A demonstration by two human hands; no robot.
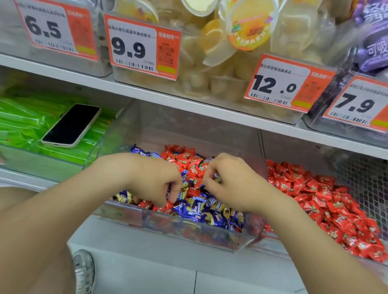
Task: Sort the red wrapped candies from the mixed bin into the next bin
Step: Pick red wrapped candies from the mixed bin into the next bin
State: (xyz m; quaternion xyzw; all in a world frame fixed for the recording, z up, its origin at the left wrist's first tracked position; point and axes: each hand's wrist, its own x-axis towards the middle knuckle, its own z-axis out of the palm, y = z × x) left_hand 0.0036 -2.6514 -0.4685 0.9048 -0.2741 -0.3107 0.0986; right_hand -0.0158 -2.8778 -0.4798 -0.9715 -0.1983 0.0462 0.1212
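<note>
Shop shelving (pixel 193 106), head view. Clear mixed bin (pixel 177 232) at centre of lower level: red wrapped candies (pixel 182 156) heaped toward back, blue wrapped candies (pixel 195 210) toward front. Left hand (pixel 157 181) knuckles up, fingers curled down into pile, tips buried; cannot tell if anything gripped. Right hand (pixel 229 185) just beside it, fingers curled among wrappers; hold likewise unclear. Next bin (pixel 295 152) to right holds red candy pile (pixel 328 200). Phone (pixel 72 125) lies on green packets (pixel 8 119) at left
</note>
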